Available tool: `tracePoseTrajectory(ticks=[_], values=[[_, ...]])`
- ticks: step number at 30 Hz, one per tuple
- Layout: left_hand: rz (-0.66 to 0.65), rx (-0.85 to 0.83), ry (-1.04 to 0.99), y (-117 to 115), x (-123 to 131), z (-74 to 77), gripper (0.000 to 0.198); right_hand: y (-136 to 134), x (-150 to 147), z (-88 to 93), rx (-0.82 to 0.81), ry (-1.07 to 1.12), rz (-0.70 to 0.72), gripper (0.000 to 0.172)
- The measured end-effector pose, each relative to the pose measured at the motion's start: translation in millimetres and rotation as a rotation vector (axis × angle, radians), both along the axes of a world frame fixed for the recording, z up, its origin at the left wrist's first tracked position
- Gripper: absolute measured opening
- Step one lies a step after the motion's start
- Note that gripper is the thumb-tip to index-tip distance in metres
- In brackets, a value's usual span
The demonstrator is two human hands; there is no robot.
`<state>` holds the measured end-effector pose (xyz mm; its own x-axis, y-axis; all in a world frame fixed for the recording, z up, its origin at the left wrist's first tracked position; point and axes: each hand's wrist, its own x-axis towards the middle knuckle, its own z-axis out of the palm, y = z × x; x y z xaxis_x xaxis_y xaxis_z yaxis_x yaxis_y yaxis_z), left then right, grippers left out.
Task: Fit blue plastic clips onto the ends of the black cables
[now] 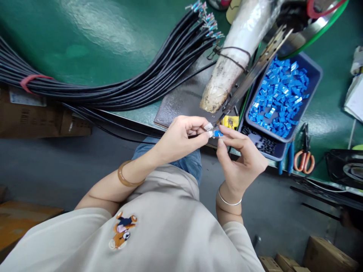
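My left hand (185, 136) is closed on the end of a black cable, with the thumb and fingertips, which look wrapped in white, pinching close to its tip. At that tip sits a small blue connector (217, 133). My right hand (241, 155) pinches the connector's other side between thumb and fingers. Just above the fingers, the tip of a soldering iron (227, 107) points down at the joint, partly hidden by my hands. A yellow block (230, 121) lies right behind the connector. The white-wrapped tube (227, 71) ends above my hands.
A bundle of black cables (127, 88) with stripped ends crosses the green table (107, 37). On the right, a grey bin (314, 75) holds many blue connectors, above another with small black parts (266, 145). Orange-handled scissors (304, 160) and blue-handled pliers (290, 156) lie by the edge.
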<state>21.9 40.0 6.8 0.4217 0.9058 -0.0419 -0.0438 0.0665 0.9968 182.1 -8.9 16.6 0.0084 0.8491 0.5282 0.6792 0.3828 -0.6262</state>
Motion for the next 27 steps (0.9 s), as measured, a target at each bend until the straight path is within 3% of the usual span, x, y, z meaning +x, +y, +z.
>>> tracePoseTrajectory(ticks=[5, 9, 11, 12, 14, 16, 17, 19, 21, 24, 27], values=[[0.159, 0.355, 0.181, -25, -6, -17.9, 0.014, -8, 5, 4.1, 0.054, 0.207, -0.153, 0.009], [0.281, 0.900, 0.286, -45, -1, -28.2, 0.004, -11, 6, 8.1, 0.191, 0.382, -0.205, 0.007], [0.247, 1.060, 0.371, -48, 0, -27.0, 0.013, -13, 6, 10.5, 0.241, 0.416, -0.204, 0.006], [0.168, 1.064, 0.403, -47, -1, -25.0, 0.017, -14, 6, 11.6, 0.254, 0.412, -0.204, 0.005], [-0.110, 0.910, 0.389, -41, -8, -19.0, 0.021, -17, 4, 13.4, 0.250, 0.379, -0.214, 0.005], [-0.411, 0.592, 0.241, -32, -20, -12.6, 0.024, -21, 1, 13.8, 0.199, 0.352, -0.220, 0.006], [-0.503, 0.405, 0.150, -28, -27, -9.9, 0.026, -23, -1, 13.2, 0.160, 0.342, -0.212, 0.006], [-0.497, 0.081, 0.010, -21, -37, -6.4, 0.030, -26, -5, 10.7, 0.090, 0.329, -0.171, 0.006], [-0.380, -0.099, -0.064, -18, -42, -5.7, 0.033, -28, -9, 7.2, 0.022, 0.283, -0.118, 0.005], [-0.284, -0.142, -0.101, -21, -40, -7.2, 0.031, -26, -13, 2.8, -0.062, 0.096, -0.051, 0.006], [-0.195, -0.053, -0.060, -24, -33, -7.2, 0.021, -20, -14, -1.2, -0.059, -0.024, -0.038, 0.006]])
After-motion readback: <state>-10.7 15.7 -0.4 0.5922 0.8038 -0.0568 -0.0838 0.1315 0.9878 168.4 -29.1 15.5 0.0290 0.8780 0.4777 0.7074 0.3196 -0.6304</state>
